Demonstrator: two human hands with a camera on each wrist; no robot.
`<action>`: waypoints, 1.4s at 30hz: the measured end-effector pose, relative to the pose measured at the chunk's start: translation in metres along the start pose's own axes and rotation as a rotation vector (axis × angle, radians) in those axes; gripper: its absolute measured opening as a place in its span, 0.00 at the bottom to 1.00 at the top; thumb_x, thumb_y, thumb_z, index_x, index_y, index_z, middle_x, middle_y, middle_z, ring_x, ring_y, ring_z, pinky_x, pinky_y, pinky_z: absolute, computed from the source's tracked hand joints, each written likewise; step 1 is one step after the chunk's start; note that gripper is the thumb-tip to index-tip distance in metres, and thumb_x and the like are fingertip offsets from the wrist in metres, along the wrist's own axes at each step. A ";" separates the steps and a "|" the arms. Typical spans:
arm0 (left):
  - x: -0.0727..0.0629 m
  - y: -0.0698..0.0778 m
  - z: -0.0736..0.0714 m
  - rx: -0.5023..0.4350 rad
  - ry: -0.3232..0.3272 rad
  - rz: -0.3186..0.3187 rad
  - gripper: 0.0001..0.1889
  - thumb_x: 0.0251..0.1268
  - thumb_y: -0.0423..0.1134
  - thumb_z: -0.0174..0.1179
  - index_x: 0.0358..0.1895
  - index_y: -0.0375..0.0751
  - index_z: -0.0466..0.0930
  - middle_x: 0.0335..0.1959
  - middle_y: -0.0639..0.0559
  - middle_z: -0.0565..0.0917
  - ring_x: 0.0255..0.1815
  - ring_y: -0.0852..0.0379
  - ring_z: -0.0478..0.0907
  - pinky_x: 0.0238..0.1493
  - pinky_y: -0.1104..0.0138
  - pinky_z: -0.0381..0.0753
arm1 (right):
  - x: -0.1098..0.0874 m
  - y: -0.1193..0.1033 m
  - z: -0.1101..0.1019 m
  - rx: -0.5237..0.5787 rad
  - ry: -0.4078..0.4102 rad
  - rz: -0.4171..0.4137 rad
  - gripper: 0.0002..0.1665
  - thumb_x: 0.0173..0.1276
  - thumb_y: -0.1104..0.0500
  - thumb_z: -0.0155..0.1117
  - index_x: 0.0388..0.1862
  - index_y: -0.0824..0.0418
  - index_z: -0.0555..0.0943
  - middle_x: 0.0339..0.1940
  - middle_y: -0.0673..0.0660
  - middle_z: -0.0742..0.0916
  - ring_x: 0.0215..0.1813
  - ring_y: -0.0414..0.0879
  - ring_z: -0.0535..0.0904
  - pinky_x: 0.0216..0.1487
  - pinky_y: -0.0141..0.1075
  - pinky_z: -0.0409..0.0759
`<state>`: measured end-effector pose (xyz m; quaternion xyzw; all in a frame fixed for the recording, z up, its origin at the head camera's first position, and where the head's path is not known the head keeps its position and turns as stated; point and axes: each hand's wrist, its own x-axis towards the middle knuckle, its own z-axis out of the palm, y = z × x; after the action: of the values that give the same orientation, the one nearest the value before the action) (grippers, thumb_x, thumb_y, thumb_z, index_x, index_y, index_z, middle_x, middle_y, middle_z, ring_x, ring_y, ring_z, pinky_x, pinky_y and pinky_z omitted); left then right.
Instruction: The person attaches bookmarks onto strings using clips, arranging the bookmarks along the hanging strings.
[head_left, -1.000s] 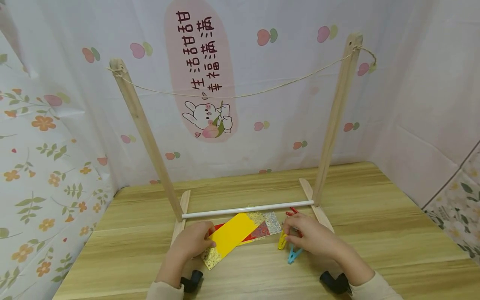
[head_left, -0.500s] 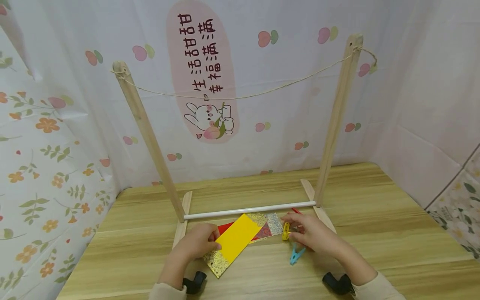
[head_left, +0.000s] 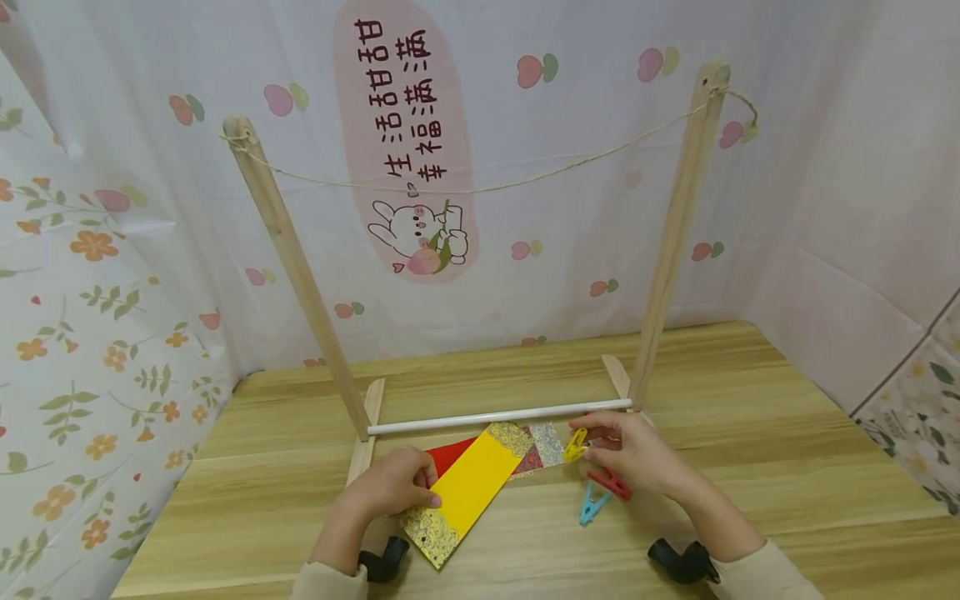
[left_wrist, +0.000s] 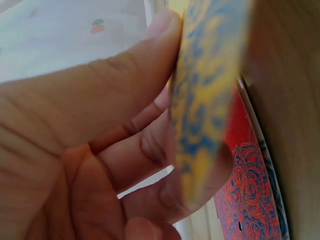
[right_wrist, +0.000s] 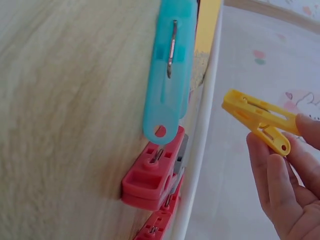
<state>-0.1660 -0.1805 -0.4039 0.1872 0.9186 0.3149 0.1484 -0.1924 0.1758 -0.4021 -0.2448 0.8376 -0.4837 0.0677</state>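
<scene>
My left hand [head_left: 393, 485] pinches a yellow envelope [head_left: 480, 490] with gold-patterned ends between thumb and fingers, near its lower left end. In the left wrist view the envelope [left_wrist: 207, 95] stands edge-on beside the thumb. A red envelope [head_left: 447, 455] lies partly hidden beneath it, and a silver-patterned end [head_left: 547, 442] sticks out at the right. My right hand [head_left: 633, 457] pinches a yellow clothespin [right_wrist: 260, 119] by its handle ends, clear of the table. Below that hand lie a red clothespin [head_left: 611, 483] and a light-blue clothespin [head_left: 591, 507]; another red one [right_wrist: 157, 222] shows in the right wrist view.
Behind the envelopes stands a wooden frame with a left post [head_left: 296, 279], a right post [head_left: 678, 242] and a white rod [head_left: 498, 417] low between them. A slack string [head_left: 480, 191] joins the post tops. Patterned cloth [head_left: 525, 292] hangs behind the table.
The right hand has raised the yellow clothespin and turned it, uncovering the red clothespin below. The left hand has drawn the yellow envelope slightly toward the front.
</scene>
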 end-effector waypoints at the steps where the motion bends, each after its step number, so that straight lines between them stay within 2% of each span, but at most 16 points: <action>1: 0.000 0.000 0.000 0.000 -0.007 -0.003 0.11 0.55 0.34 0.73 0.28 0.39 0.77 0.21 0.54 0.74 0.24 0.57 0.70 0.27 0.69 0.69 | 0.001 0.000 -0.001 0.019 -0.005 -0.009 0.20 0.66 0.70 0.65 0.56 0.75 0.79 0.55 0.71 0.84 0.53 0.48 0.83 0.52 0.32 0.83; 6: -0.001 0.000 -0.003 -0.025 -0.058 -0.043 0.10 0.55 0.33 0.72 0.25 0.40 0.78 0.19 0.54 0.74 0.21 0.57 0.71 0.25 0.68 0.70 | 0.002 0.001 -0.006 0.078 -0.008 -0.027 0.22 0.68 0.69 0.64 0.59 0.77 0.77 0.58 0.74 0.82 0.55 0.31 0.79 0.55 0.27 0.79; 10: -0.001 0.000 -0.004 -0.053 -0.112 -0.054 0.10 0.56 0.33 0.72 0.23 0.40 0.78 0.18 0.54 0.76 0.17 0.58 0.73 0.25 0.67 0.74 | 0.002 0.002 -0.009 0.125 -0.019 -0.015 0.26 0.69 0.68 0.62 0.64 0.77 0.73 0.62 0.77 0.78 0.57 0.24 0.75 0.58 0.27 0.78; 13: -0.002 -0.002 -0.006 -0.065 -0.137 -0.035 0.11 0.56 0.32 0.71 0.23 0.40 0.78 0.18 0.55 0.77 0.17 0.59 0.74 0.25 0.67 0.75 | 0.001 0.001 -0.010 0.161 -0.021 -0.003 0.27 0.70 0.68 0.61 0.66 0.78 0.71 0.62 0.77 0.78 0.55 0.28 0.78 0.55 0.28 0.80; 18: -0.004 -0.002 -0.011 -0.086 -0.142 -0.022 0.11 0.56 0.31 0.71 0.24 0.39 0.77 0.18 0.54 0.75 0.17 0.59 0.74 0.24 0.68 0.76 | 0.000 0.000 -0.010 0.239 -0.003 -0.019 0.27 0.72 0.69 0.58 0.67 0.79 0.67 0.65 0.80 0.73 0.56 0.37 0.82 0.51 0.26 0.81; 25: -0.006 -0.005 -0.016 -0.125 -0.152 -0.001 0.10 0.58 0.30 0.70 0.25 0.38 0.77 0.18 0.55 0.74 0.18 0.58 0.72 0.23 0.70 0.75 | -0.003 0.000 -0.008 0.241 0.018 -0.048 0.30 0.70 0.69 0.61 0.68 0.76 0.66 0.58 0.76 0.76 0.49 0.35 0.83 0.46 0.26 0.82; 29: -0.008 -0.009 -0.021 -0.147 -0.141 0.031 0.09 0.58 0.30 0.69 0.26 0.37 0.77 0.19 0.54 0.74 0.18 0.58 0.70 0.23 0.70 0.72 | -0.002 -0.001 -0.007 0.237 0.013 -0.065 0.30 0.69 0.68 0.63 0.68 0.74 0.68 0.59 0.77 0.77 0.49 0.37 0.83 0.46 0.27 0.83; 37: -0.016 -0.024 -0.024 -0.207 -0.126 0.087 0.07 0.60 0.33 0.68 0.29 0.36 0.79 0.19 0.56 0.72 0.19 0.63 0.66 0.25 0.72 0.69 | 0.000 -0.005 -0.006 0.221 0.019 -0.043 0.28 0.70 0.69 0.61 0.67 0.75 0.70 0.55 0.76 0.81 0.46 0.36 0.82 0.45 0.25 0.82; 42: -0.024 -0.034 -0.023 -0.244 -0.104 0.116 0.07 0.61 0.32 0.67 0.31 0.35 0.78 0.21 0.57 0.71 0.21 0.66 0.67 0.28 0.73 0.70 | 0.004 -0.004 -0.002 0.227 0.021 -0.063 0.27 0.69 0.68 0.63 0.65 0.76 0.71 0.53 0.73 0.81 0.44 0.37 0.82 0.44 0.29 0.84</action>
<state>-0.1627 -0.2281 -0.4044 0.2369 0.8522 0.4220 0.1991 -0.1948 0.1739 -0.3970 -0.2567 0.7699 -0.5799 0.0708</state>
